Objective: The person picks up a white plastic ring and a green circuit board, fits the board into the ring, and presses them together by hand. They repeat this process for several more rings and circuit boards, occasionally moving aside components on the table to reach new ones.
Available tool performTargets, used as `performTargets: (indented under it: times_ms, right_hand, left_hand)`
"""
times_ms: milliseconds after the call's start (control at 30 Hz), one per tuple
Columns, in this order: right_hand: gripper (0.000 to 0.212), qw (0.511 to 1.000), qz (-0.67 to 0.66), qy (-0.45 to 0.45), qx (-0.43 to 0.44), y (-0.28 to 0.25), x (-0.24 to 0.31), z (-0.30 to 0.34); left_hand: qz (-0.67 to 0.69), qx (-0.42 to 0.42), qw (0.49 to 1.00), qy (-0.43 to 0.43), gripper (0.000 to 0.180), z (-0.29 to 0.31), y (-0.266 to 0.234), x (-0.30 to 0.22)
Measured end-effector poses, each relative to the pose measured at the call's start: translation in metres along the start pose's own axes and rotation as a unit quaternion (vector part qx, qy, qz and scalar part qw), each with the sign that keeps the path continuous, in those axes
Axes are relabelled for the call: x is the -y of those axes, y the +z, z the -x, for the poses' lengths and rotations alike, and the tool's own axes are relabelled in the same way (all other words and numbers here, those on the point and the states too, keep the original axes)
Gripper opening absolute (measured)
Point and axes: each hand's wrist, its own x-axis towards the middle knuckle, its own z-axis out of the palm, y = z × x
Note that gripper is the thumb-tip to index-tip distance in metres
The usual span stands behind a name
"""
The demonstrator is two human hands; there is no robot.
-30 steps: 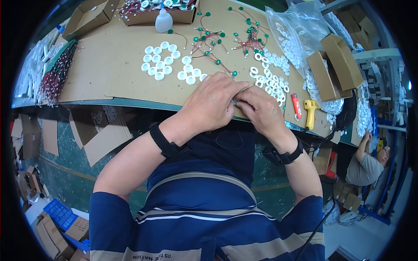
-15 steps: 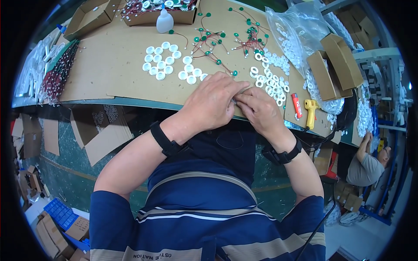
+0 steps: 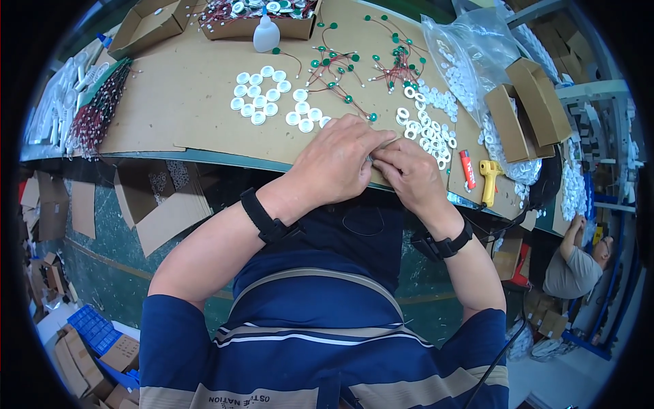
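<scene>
Both hands meet at the table's front edge. My left hand (image 3: 340,158) has its fingers bent and pressed together. Against it, my right hand (image 3: 414,172) pinches with thumb and forefinger. Whatever they hold between them is small and hidden by the fingers. Just beyond the left hand lie white round caps (image 3: 301,108), with one partly covered by its knuckles. A green disc on red wires (image 3: 372,117) rests beyond the fingertips. White rings (image 3: 429,133) are heaped to the right of my right hand.
A red tube (image 3: 467,169) and a yellow glue gun (image 3: 488,183) lie at the right. Farther back are a white squeeze bottle (image 3: 266,34), wired green discs (image 3: 402,65), a clear bag (image 3: 463,48) and an open carton (image 3: 521,112). Red wire bundles (image 3: 99,112) lie left. Another person (image 3: 575,266) works far right.
The table and its things appear shifted slightly right and down in the picture. My hands stay together at the table edge, with only slight finger movement.
</scene>
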Motion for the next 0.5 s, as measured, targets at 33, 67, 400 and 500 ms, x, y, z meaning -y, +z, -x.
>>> performTargets:
  times_ms: [33, 67, 400, 500]
  right_hand:
    - [0.022, 1.000, 0.000, 0.000, 0.003, 0.000, 0.000, 0.000]
    - [0.022, 1.000, 0.000, 0.000, 0.003, -0.001, 0.000, 0.000]
    - [0.025, 0.998, 0.039, -0.039, 0.025, -0.009, 0.006, -0.004]
    - [0.023, 0.999, 0.022, -0.021, 0.019, -0.013, 0.002, -0.001]
  left_hand:
    - [0.000, 0.001, 1.000, -0.002, 0.064, 0.000, 0.000, 0.000]
    - [0.001, 0.003, 1.000, -0.003, 0.064, 0.000, -0.001, 0.000]
    - [0.007, -0.008, 1.000, 0.005, 0.061, -0.001, 0.001, -0.001]
    - [-0.006, -0.007, 1.000, 0.013, 0.059, 0.000, 0.000, 0.002]
